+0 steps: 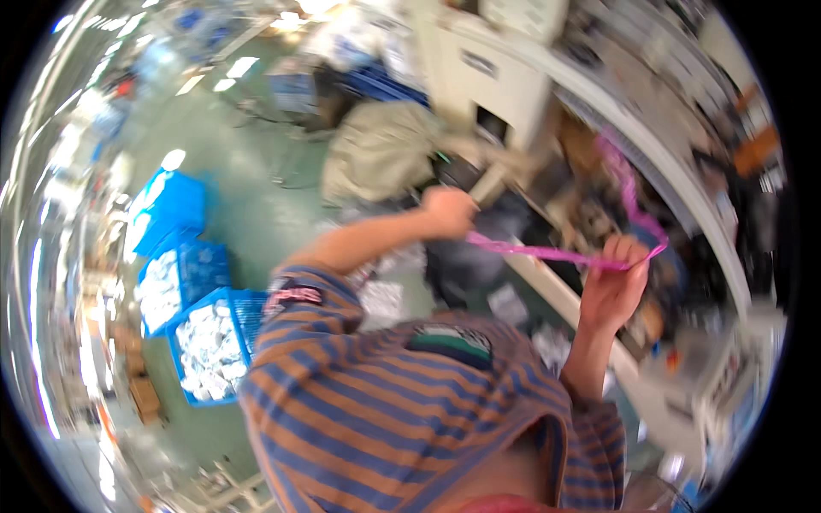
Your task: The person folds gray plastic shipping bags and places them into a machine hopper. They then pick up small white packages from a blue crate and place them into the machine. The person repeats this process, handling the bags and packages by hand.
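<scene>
Closed in a fist, my left hand (449, 212) holds one end of a shiny pink plastic strip (539, 252). The strip runs fairly taut across to my right hand (617, 274), whose bent fingers grip it. Beyond the right hand, a loose length of the strip curves up and away over the bench side, twisted and blurred. Both hands are raised in front of my striped shirt, well apart from each other.
Blue plastic crates (224, 299) filled with white pieces stand on the green floor at the left. A pale worktable (684, 205) curves along the right. Ahead lie a beige cloth-like heap (380, 150) and a white machine cabinet (492, 68). Cardboard boxes (144, 398) stand at far left.
</scene>
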The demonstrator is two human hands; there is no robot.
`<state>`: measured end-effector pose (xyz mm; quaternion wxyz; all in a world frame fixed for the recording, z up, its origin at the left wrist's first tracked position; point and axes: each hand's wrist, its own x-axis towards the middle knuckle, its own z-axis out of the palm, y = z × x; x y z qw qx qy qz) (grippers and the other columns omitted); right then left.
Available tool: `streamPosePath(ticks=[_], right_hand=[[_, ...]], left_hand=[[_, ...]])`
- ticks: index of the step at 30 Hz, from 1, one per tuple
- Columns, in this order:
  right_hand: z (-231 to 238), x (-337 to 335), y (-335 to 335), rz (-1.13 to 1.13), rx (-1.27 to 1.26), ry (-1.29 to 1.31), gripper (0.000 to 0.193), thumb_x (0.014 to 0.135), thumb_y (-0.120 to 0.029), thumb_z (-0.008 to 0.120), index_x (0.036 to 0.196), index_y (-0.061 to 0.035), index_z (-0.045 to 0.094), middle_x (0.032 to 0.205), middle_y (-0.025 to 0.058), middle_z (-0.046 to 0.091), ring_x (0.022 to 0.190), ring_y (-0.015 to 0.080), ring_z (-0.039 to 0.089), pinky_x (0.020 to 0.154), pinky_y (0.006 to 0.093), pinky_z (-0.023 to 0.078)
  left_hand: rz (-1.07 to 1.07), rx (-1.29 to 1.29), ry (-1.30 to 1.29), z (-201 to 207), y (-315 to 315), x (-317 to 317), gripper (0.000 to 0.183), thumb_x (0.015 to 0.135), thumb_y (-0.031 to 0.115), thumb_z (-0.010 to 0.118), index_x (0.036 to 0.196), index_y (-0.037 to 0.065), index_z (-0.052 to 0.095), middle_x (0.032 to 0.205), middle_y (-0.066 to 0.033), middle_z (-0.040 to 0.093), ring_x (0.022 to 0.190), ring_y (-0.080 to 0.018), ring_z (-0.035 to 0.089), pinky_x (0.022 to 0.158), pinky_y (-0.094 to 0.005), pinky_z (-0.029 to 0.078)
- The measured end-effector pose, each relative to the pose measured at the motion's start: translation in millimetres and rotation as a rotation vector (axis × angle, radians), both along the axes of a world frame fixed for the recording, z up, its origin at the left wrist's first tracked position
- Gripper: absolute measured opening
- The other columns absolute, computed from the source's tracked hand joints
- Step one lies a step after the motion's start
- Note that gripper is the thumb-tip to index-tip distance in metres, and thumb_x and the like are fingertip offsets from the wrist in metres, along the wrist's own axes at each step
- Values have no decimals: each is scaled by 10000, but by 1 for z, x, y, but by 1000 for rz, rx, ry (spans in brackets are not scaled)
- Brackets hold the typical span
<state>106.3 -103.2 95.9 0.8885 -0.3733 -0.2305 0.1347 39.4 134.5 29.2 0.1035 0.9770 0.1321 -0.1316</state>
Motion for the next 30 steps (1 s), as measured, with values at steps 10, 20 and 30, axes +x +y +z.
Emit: streamPosePath(ticks=[10, 20, 30], right_hand=[[-32, 25, 20, -270, -1102, -1074, 533, 683, -278, 640, 1141, -56, 479, 1084, 137, 534, 1026, 299, 499, 871, 376, 398], [38, 60, 49, -20, -1785, -1175, 236, 643, -205, 654, 828, -63, 617, 750, 118, 614, 760, 275, 599, 655, 388, 472], [106, 96, -19, -115, -1862, -1146, 294, 596, -150, 586, 868, -47, 627, 804, 184, 611, 795, 347, 577, 690, 411, 451]], left_hand=[[-457, 77, -168, 38, -9, 31, 286, 620, 180, 585, 875, 50, 587, 797, -157, 591, 758, -335, 563, 668, -422, 446], [-533, -137, -349, 101, -26, 76, 235, 644, 185, 561, 832, 48, 596, 779, -128, 578, 725, -321, 558, 620, -395, 436], [-325, -479, -1132, 69, -79, 112, 563, 684, 255, 693, 1103, -36, 456, 1075, -197, 467, 969, -290, 489, 807, -347, 398]])
